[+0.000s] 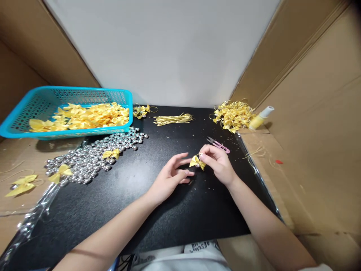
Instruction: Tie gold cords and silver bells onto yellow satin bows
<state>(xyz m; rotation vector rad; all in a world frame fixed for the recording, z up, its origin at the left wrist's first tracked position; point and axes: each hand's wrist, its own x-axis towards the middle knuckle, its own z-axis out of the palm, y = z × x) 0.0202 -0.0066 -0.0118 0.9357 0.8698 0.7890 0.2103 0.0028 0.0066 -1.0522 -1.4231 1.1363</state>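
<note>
Near the middle of the black table (113,203), my right hand (216,162) pinches a small yellow bow (194,162) by its top, between thumb and fingers. A small silvery bead shows at the centre of this bow. Just left of it is my left hand (172,175), its fingers apart and pointing toward the bow, with nothing held in them. Pink-handled thread snips (220,145) lie on the table behind my right hand.
A blue basket (128,109) of yellow bows (90,116) stands back left, beside silver beads (87,160). Gold ties (173,119) lie at the back centre. A pile of finished-looking bows (234,114) and a thread spool (261,117) sit back right. Cardboard walls (316,113) flank the table.
</note>
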